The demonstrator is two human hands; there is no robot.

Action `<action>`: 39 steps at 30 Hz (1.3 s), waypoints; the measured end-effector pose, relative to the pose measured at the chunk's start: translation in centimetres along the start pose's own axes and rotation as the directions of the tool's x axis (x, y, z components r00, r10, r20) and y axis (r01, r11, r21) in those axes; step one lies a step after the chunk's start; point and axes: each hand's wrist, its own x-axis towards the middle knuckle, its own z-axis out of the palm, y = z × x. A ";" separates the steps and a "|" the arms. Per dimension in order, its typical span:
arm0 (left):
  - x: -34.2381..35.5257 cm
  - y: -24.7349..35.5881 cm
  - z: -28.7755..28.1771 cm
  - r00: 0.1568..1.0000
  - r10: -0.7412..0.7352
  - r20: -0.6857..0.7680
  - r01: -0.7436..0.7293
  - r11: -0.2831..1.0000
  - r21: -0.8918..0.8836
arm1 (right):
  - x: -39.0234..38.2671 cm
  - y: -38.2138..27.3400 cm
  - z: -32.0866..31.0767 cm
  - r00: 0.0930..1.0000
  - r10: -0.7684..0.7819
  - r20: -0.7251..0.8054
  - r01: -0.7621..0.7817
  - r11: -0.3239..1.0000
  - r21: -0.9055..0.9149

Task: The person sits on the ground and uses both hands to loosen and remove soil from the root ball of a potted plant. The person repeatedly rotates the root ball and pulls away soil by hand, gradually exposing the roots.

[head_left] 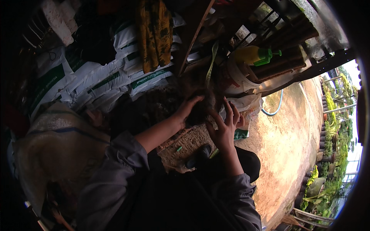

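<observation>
Both my hands are around a dark brown, fibrous-looking clump [208,101] in front of me. A long, thin, pale green stem or leaf [211,65] stands up from behind the clump; I cannot tell whether it is joined to it. My left hand [188,110] grips the clump's left side, its fingertips partly lost in shadow. On the other side my right hand [225,125] has its fingers bent against the clump. More dark, loose-looking material [163,104] lies to the left of my left hand, though shadow hides its detail.
White-and-green sacks [104,79] are piled at the back left, under a yellow-and-dark patterned cloth [155,34]. A woven sack [65,146] stands left. Back right, a white bucket [241,79] stands beside a yellow spray bottle [248,55]. A blue hose [275,111] crosses the floor.
</observation>
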 end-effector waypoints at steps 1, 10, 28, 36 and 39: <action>0.2 -0.1 -0.3 1.000 -0.001 -0.002 0.001 1.000 -0.004 | -0.2 0.1 0.1 0.999 0.024 -0.024 -0.023 0.998 0.055; -0.2 0.1 0.0 0.995 -0.077 0.068 0.086 0.986 -0.144 | -0.1 0.0 -0.1 0.991 0.008 0.132 -0.002 0.999 -0.051; -0.3 0.0 0.3 0.998 -0.064 -0.026 0.062 0.996 -0.066 | -0.3 -0.2 -0.3 0.986 -0.093 0.137 0.099 0.994 -0.035; -0.2 0.2 0.2 0.996 -0.048 -0.071 0.053 0.996 0.065 | -1.3 -1.2 1.1 0.990 -0.087 0.115 0.094 0.994 -0.061; -0.6 0.6 0.7 0.993 -0.095 -0.067 0.101 0.992 0.078 | -1.8 -1.3 1.3 0.994 -0.097 0.045 0.100 0.991 -0.084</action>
